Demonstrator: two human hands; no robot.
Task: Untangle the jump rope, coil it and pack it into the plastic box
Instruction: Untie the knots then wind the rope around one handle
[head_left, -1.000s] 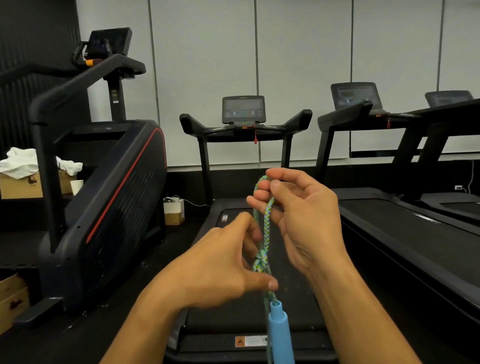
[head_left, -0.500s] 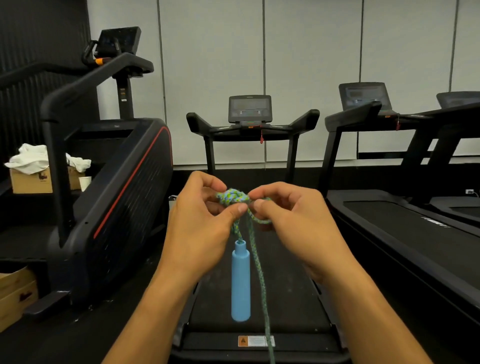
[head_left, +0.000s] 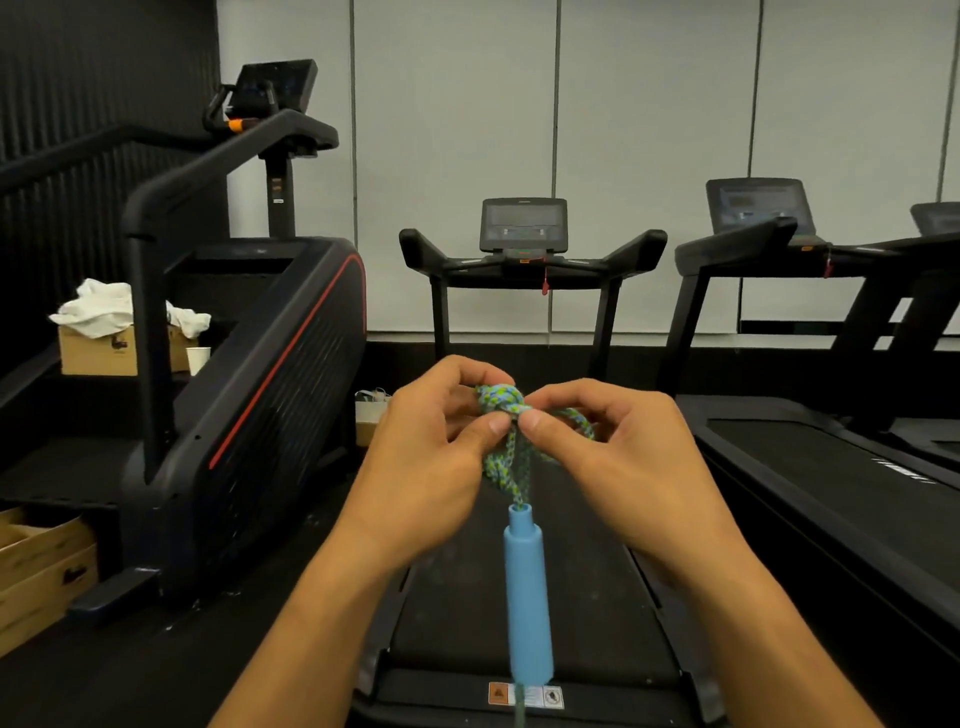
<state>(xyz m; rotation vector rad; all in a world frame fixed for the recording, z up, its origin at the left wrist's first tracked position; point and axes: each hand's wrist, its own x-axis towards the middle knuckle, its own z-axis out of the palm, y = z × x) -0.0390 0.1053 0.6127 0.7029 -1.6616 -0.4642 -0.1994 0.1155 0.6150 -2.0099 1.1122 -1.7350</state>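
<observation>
A braided green-and-blue jump rope (head_left: 511, 467) has a tight knot (head_left: 500, 399) held at chest height in front of me. My left hand (head_left: 431, 457) pinches the knot from the left with thumb and fingers. My right hand (head_left: 618, 457) pinches it from the right, and a loop of rope runs behind its fingers. Straight down below the knot hangs the rope's light blue handle (head_left: 527, 597). A second strand drops past the handle to the bottom edge. No plastic box is in view.
A treadmill (head_left: 524, 260) stands straight ahead, its belt under my hands. More treadmills (head_left: 810, 415) are on the right. A stair-climber machine (head_left: 260, 364) is on the left. Cardboard boxes (head_left: 47, 566) sit at the far left, one topped with white cloth (head_left: 104, 306).
One second ago my right hand held the rope up high and my left pinched low near the handle. Both hands have since come together on the knot, and the handle hangs higher.
</observation>
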